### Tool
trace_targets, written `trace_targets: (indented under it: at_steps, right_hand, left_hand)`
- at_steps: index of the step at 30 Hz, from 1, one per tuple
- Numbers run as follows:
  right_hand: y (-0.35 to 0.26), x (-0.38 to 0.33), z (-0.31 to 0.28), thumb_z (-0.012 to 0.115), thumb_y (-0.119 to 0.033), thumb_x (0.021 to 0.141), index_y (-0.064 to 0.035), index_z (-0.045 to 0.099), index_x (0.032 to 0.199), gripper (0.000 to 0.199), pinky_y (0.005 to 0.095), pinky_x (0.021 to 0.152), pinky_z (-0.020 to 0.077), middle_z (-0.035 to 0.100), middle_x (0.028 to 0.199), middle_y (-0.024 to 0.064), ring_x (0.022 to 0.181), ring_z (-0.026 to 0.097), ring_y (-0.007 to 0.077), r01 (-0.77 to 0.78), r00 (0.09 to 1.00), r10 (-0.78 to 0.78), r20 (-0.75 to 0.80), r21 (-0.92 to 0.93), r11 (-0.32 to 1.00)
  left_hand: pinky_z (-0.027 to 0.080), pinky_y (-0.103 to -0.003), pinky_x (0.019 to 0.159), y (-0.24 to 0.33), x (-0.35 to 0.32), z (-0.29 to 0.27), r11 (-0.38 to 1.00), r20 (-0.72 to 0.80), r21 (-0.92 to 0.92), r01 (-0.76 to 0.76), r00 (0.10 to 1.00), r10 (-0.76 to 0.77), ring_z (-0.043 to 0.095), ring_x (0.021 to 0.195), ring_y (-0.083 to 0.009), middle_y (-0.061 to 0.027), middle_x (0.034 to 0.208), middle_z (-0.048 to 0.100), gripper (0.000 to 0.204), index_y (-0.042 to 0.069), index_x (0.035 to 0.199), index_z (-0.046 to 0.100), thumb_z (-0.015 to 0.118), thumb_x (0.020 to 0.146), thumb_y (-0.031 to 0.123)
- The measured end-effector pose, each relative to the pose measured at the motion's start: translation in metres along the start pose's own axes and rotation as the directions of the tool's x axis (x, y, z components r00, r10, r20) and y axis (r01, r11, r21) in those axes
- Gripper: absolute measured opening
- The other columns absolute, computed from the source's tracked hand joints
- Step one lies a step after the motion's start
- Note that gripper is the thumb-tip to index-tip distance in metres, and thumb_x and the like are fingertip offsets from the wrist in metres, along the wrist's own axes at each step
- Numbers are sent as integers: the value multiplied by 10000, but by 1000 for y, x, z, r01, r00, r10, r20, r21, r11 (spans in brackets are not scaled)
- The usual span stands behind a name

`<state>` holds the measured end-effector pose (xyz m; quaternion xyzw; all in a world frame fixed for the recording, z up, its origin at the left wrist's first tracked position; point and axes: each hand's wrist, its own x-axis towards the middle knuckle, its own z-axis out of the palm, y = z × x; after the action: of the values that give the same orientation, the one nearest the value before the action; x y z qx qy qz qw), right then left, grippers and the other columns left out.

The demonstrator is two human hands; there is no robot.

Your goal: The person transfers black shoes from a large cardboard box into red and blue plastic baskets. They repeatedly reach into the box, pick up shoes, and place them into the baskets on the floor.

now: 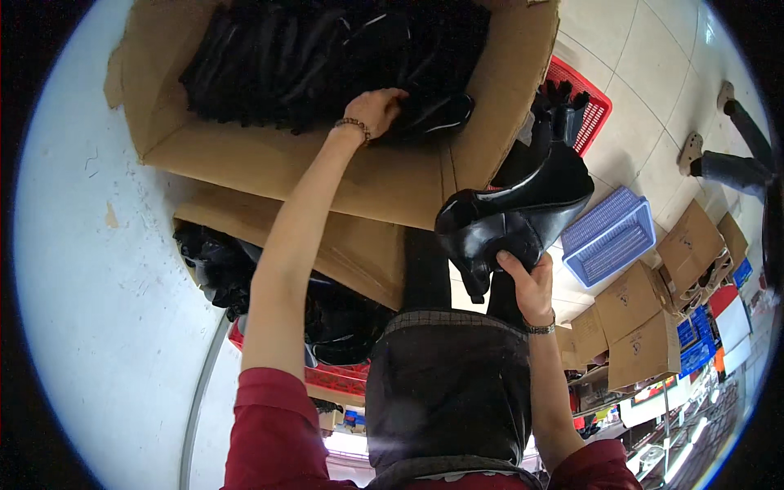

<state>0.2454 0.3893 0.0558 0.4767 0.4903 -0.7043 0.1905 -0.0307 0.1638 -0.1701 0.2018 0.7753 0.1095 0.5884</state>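
My left hand (374, 113) reaches into a large open cardboard box (302, 175) packed with rows of black leather shoe uppers (294, 65). Its fingers are curled against a black piece near the box's front right; the fingertips are partly hidden. Right of the box, my right hand (529, 286) grips a glossy black leather shoe upper (510, 229), thumb on its near side. The piece is curved, with an open top and a narrow part hanging down. Whether it is one piece or several nested together, I cannot tell.
Below the box is another cardboard box (359, 253) beside black pieces (216, 265). A red basket (600, 110) with black items and a blue basket (612, 237) stand on the tiled floor at right. Cardboard cartons (645, 351) lie beyond; another person's legs (727, 167) show far right.
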Motion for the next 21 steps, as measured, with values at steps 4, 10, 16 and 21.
trace_targets:
  at_steps: [4,10,16,21]
  right_hand:
    - [-9,1,6,676,-19,871,4,688,1048,178,280,821,511,716,977,47,873,649,120,17,1000,-16,-15,43,999]
    - [-18,2,20,743,-39,842,7,700,1061,228,269,795,512,728,1007,68,882,647,125,63,997,-60,51,-64,996]
    - [-28,-7,-1,782,-54,818,-3,702,1018,222,284,782,517,725,953,55,847,654,137,84,996,-84,16,23,996]
    - [-51,-7,4,767,-84,819,-25,637,1024,250,277,765,499,682,919,36,815,618,128,180,982,-182,49,40,983]
  left_hand:
    - [434,-528,1057,20,-22,21,979,-70,202,19,998,-5,454,1308,-418,-181,1527,362,875,299,1561,154,695,877,378]
    - [551,-464,826,-3,-22,24,989,-480,14,147,868,-122,660,957,-401,-220,1017,685,371,119,1274,582,624,925,237]
    - [544,-414,943,-24,-72,-5,-271,-326,-897,-348,937,-125,617,1125,-292,-169,1330,559,444,-10,1355,454,597,945,84]
    - [472,-377,1039,14,-120,-10,168,-383,-911,-376,924,-10,581,1178,-258,-166,1374,540,466,-42,1387,431,562,948,43]
